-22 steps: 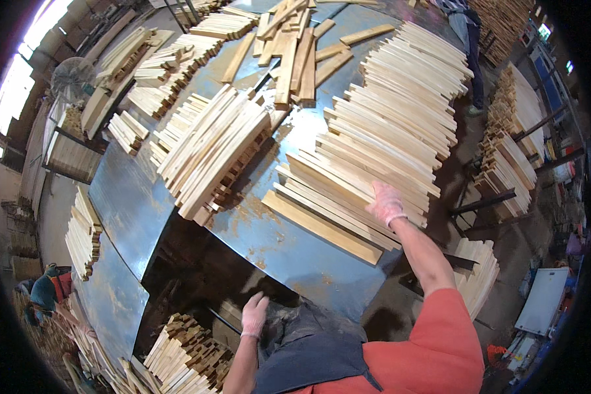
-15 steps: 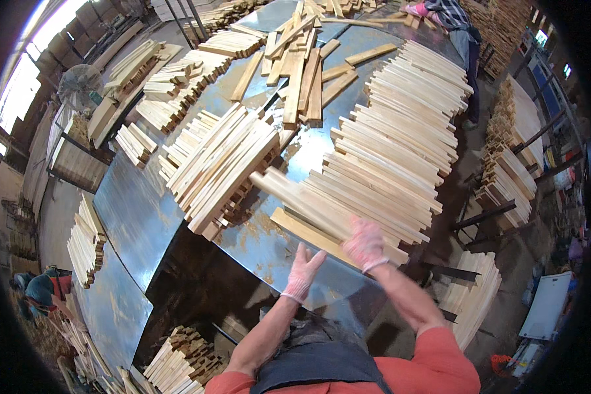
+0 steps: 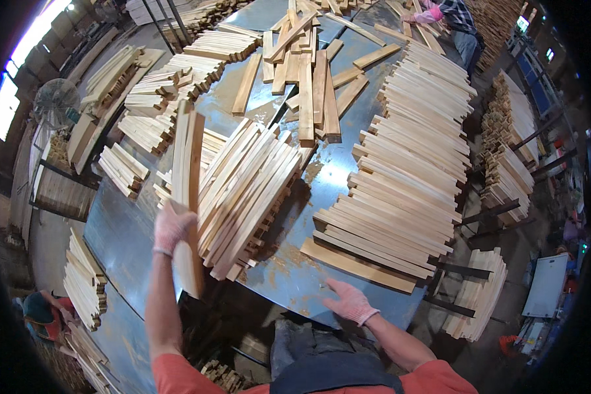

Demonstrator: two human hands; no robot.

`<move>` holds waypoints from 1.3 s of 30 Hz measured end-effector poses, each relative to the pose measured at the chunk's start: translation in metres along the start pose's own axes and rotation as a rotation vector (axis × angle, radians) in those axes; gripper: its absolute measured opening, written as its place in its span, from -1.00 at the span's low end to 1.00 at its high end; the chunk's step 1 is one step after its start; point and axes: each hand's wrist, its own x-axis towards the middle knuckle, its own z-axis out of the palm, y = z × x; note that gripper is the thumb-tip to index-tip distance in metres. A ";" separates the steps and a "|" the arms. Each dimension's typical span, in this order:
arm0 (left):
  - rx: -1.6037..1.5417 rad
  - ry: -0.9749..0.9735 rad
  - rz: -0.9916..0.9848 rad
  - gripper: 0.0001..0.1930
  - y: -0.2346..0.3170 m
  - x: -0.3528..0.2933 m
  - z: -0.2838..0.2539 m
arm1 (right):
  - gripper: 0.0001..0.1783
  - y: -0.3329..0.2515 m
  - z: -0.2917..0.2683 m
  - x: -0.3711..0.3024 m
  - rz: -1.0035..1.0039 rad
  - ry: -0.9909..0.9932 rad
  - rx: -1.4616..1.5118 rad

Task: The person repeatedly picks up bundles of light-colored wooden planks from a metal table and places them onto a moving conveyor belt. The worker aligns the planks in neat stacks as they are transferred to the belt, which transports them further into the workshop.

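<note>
My left hand (image 3: pixel 173 228), in a pinkish-white knit glove, grips a few pale wooden strips (image 3: pixel 190 164) held together lengthwise. They stand tilted along the left side of a stacked pile of strips (image 3: pixel 256 184); whether they touch it I cannot tell. My right hand (image 3: pixel 350 301), gloved alike, is open and holds nothing, fingers spread above the metal table (image 3: pixel 279 279) by its front edge. Just beyond it lies a flat, yellower board (image 3: pixel 358 266). Past this board a long row of strips (image 3: pixel 400 197) lies side by side, running away from me.
Loose boards (image 3: pixel 305 98) lie crisscrossed toward the table's far end, where another person (image 3: pixel 456 26) in pink gloves handles wood. More strip bundles (image 3: pixel 121 171) rest at left. Metal bars (image 3: pixel 463 269) jut out at right beside a strip stack (image 3: pixel 477 295). Another person (image 3: pixel 46 315) is at lower left.
My right hand, which was on blurred strips at the row's near end, is now off them and open. My left hand, open before, has moved left and holds strips beside the pile.
</note>
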 end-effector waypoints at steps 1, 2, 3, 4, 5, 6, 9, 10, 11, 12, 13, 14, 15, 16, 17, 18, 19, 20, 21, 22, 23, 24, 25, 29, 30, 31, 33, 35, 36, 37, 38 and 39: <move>0.190 0.069 0.049 -0.35 -0.032 0.045 -0.008 | -0.18 0.012 0.010 0.001 0.031 -0.037 -0.108; 0.335 0.058 -0.016 -0.39 -0.024 0.074 -0.015 | -0.18 0.020 0.014 0.001 0.092 -0.094 -0.128; 0.402 0.056 0.005 -0.43 -0.027 0.103 -0.017 | -0.17 0.027 0.017 -0.005 0.161 -0.155 -0.146; 0.399 0.101 -0.002 -0.50 -0.042 0.135 -0.011 | -0.16 0.032 0.022 -0.012 0.236 -0.210 -0.159; 0.375 0.141 0.063 -0.58 -0.056 0.159 -0.003 | -0.16 0.036 0.028 -0.018 0.269 -0.200 -0.119; 0.393 0.111 0.070 -0.62 -0.069 0.184 0.004 | -0.16 0.045 0.035 -0.025 0.312 -0.182 -0.078; 0.286 0.088 0.146 -0.53 -0.098 0.224 0.050 | -0.16 0.057 0.046 -0.047 0.476 -0.170 0.014; 0.243 -0.068 0.094 -0.47 -0.083 0.226 0.062 | -0.16 0.057 0.049 -0.052 0.536 -0.171 0.048; 0.118 -0.154 0.111 -0.38 -0.130 0.251 0.077 | -0.17 0.059 0.049 -0.053 0.531 -0.165 0.058; -0.156 -0.263 0.142 -0.34 -0.126 0.250 0.092 | -0.16 0.064 0.058 -0.060 0.566 -0.138 0.085; -0.208 -0.356 0.152 -0.30 -0.128 0.255 0.099 | -0.16 0.069 0.066 -0.064 0.580 -0.123 0.106; -0.156 -0.327 0.148 -0.27 -0.130 0.256 0.105 | -0.15 0.073 0.073 -0.065 0.586 -0.113 0.127; -0.104 -0.296 0.146 -0.25 -0.132 0.257 0.112 | -0.14 0.076 0.074 -0.063 0.601 -0.139 0.144; -0.053 -0.257 0.137 -0.23 -0.140 0.258 0.117 | -0.14 0.074 0.072 -0.059 0.619 -0.146 0.166; 0.097 -0.174 0.123 -0.19 -0.153 0.259 0.122 | -0.13 0.074 0.067 -0.055 0.636 -0.154 0.182; 0.239 -0.090 0.112 -0.15 -0.157 0.263 0.135 | -0.13 0.075 0.063 -0.053 0.658 -0.156 0.195; 0.285 -0.086 0.040 -0.10 -0.136 0.249 0.140 | -0.14 0.078 0.066 -0.056 0.663 -0.126 0.209; 0.321 -0.038 0.106 -0.09 -0.125 0.238 0.149 | -0.14 0.082 0.068 -0.062 0.668 -0.081 0.235; 0.342 -0.038 0.112 -0.10 -0.124 0.237 0.145 | -0.15 0.086 0.064 -0.064 0.656 -0.043 0.250; 0.362 -0.037 0.111 -0.11 -0.126 0.234 0.143 | -0.15 0.094 0.059 -0.069 0.643 -0.010 0.259; 0.444 -0.033 0.102 -0.11 -0.131 0.236 0.140 | -0.17 0.104 0.061 -0.074 0.637 0.000 0.273; 0.526 -0.029 0.094 -0.12 -0.131 0.239 0.139 | -0.18 0.116 0.064 -0.081 0.632 0.010 0.288; 0.586 -0.096 0.021 -0.11 -0.122 0.243 0.134 | -0.20 0.125 0.059 -0.086 0.621 0.020 0.296; 0.255 0.161 0.033 -0.21 -0.079 0.201 0.149 | -0.26 0.160 -0.016 -0.105 0.468 0.190 0.112; 0.140 0.216 0.137 -0.21 -0.084 0.189 0.157 | -0.29 0.178 -0.042 -0.112 0.411 0.331 0.118; 0.026 0.267 0.247 -0.21 -0.082 0.177 0.161 | -0.37 0.204 -0.070 -0.110 0.362 0.501 0.087; -0.235 0.193 0.335 -0.23 0.026 0.054 0.176 | -0.44 0.245 -0.132 -0.108 0.378 0.725 0.115; -0.384 0.114 0.262 -0.27 0.040 -0.044 0.215 | -0.41 0.269 -0.212 -0.090 0.444 0.819 0.235; -0.463 0.024 0.182 -0.29 0.051 -0.094 0.248 | -0.17 0.327 -0.218 -0.083 0.373 1.030 0.130; -0.511 -0.041 0.070 -0.32 0.048 -0.147 0.281 | 0.02 0.346 -0.249 -0.071 0.355 0.970 0.270; -0.544 -0.118 -0.050 -0.34 0.048 -0.197 0.317 | 0.04 0.373 -0.272 -0.059 0.379 0.981 0.209; -0.559 -0.184 -0.180 -0.36 0.047 -0.247 0.358 | 0.04 0.393 -0.295 -0.043 0.321 1.003 0.233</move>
